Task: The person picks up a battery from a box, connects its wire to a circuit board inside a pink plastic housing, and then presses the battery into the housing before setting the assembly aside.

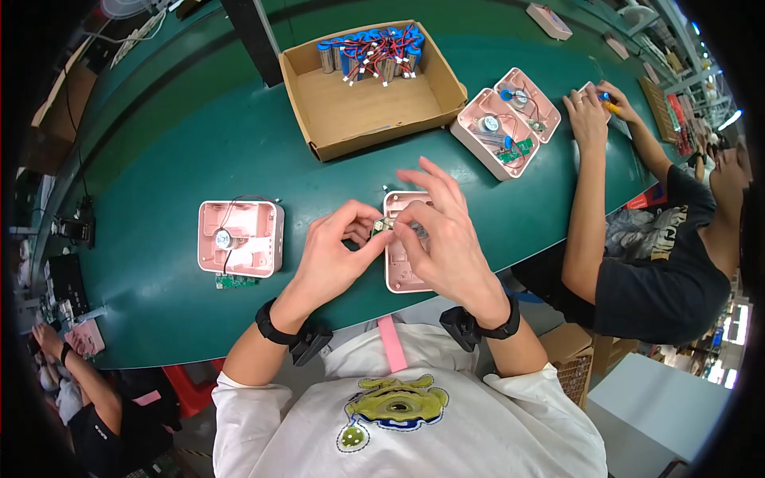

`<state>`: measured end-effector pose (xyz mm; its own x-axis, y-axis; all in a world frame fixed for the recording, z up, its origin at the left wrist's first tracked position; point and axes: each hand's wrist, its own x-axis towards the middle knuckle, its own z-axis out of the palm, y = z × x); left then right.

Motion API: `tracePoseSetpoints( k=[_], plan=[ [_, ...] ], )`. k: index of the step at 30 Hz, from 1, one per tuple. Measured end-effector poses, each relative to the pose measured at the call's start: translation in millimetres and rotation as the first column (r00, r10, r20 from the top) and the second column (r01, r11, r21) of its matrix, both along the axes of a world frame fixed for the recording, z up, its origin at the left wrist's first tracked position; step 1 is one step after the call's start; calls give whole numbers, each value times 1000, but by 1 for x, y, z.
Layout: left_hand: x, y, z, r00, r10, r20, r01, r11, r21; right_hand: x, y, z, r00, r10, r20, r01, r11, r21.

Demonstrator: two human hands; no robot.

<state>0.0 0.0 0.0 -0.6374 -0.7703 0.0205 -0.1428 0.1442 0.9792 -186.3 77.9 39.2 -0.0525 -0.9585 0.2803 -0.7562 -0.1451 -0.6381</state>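
My left hand [339, 251] and my right hand [442, 231] meet over an open pink plastic housing [398, 267] at the near edge of the green table [159, 159]. Between the fingertips of both hands sits a small electronic part [384, 226], pinched from both sides. The right hand's fingers spread above the housing and hide most of it. Another pink housing [239, 237], with a round motor, black wires and a green circuit board hanging at its lower edge, lies to the left of my left hand.
A cardboard box [370, 103] at the back holds several blue-capped cylindrical cells with red and black wires. Two more open pink housings [506, 119] lie at the right. A neighbouring person's hands [594, 107] work at the right; another person's hand [48, 342] shows lower left.
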Motion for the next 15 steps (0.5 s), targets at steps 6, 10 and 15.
tracePoseSetpoints(
  k=[6, 10, 15],
  plan=[
    [8, -1, 4, 1000, -5, 28, 5, 1000, -14, 10, 1, -2, 1000, -8, 18, 8, 1000, -21],
    [8, -1, 2, 1000, 23, -16, -23, 998, -55, 13, 1, -2, 1000, -10, -1, 10, 999, -40],
    [7, 2, 2, 999, 22, -27, -25, 992, -121, 17, 3, -1, 998, -30, -55, 28, 998, -51]
  ],
)
